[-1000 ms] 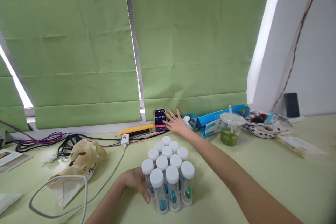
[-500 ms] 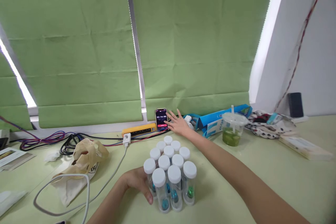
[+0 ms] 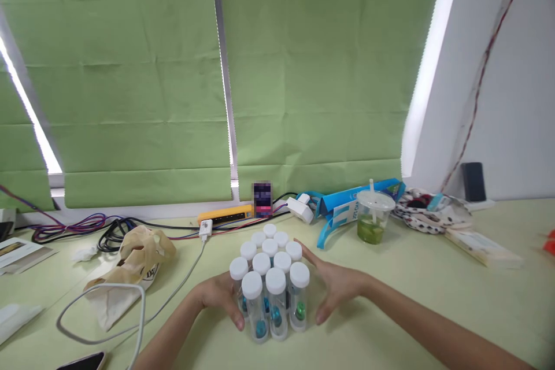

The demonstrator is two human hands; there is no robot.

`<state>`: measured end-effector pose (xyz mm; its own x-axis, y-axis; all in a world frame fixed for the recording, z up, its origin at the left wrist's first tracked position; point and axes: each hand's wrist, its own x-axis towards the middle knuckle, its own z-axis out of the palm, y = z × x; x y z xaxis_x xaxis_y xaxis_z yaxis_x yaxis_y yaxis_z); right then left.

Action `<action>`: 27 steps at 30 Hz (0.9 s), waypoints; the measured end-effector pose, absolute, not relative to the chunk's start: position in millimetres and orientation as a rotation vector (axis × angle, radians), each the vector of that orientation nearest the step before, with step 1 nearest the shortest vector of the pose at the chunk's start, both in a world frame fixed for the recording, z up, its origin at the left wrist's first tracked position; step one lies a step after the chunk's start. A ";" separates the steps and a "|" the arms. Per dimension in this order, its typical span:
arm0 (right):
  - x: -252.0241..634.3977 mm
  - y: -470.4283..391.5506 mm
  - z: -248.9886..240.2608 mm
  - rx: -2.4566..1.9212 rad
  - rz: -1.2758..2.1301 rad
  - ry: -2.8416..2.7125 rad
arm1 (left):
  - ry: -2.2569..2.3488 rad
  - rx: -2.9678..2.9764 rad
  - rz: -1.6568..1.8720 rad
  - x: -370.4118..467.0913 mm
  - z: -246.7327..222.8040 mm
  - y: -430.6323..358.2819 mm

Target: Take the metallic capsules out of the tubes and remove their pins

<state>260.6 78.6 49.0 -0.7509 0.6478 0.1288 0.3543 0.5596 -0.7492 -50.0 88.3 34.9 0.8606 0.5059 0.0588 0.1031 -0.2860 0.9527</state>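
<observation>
Several clear tubes [image 3: 277,317] with white screw caps [image 3: 276,281] stand upright in a tight cluster on the table. Small shiny pieces sit at their bottoms; a blue piece [image 3: 261,328] and a green piece [image 3: 300,310] show in the front row. My left hand [image 3: 222,296] curves along the cluster's left side, thumb apart, its other fingers partly hidden behind the tubes. On the right side, my right hand [image 3: 336,289] is open, thumb and fingers spread around the cluster with a small gap at the thumb. Neither hand lifts anything.
Behind the tubes are a phone [image 3: 262,200] with a blurred screen, a yellow power strip [image 3: 225,214] and a white adapter [image 3: 300,208]. A lidded cup [image 3: 373,219] of green drink stands right. A cloth bag [image 3: 139,260] and white cable [image 3: 141,312] lie left.
My right hand has come back from the phone to the right side of the tubes. The left hand stays beside them. A red object now shows at the right edge.
</observation>
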 end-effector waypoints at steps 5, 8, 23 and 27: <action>216.3 57.3 25.9 -0.527 1.150 -2.041 | 0.400 1.650 0.689 -31.8 26.4 63.1; 203.6 59.5 18.5 -0.466 1.198 -1.963 | 0.376 1.595 0.713 -24.0 20.8 58.3; 236.4 141.1 17.2 -0.611 1.076 -2.020 | 0.519 1.694 0.750 8.5 17.2 145.6; 239.1 155.3 15.2 -0.661 1.059 -1.989 | 0.564 1.681 0.777 9.9 21.6 156.2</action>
<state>239.1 155.3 15.2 -0.5670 0.7269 0.3875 0.0844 0.5192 -0.8505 9.9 156.2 21.6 0.6664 0.7180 0.2012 -0.0318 -0.2422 0.9697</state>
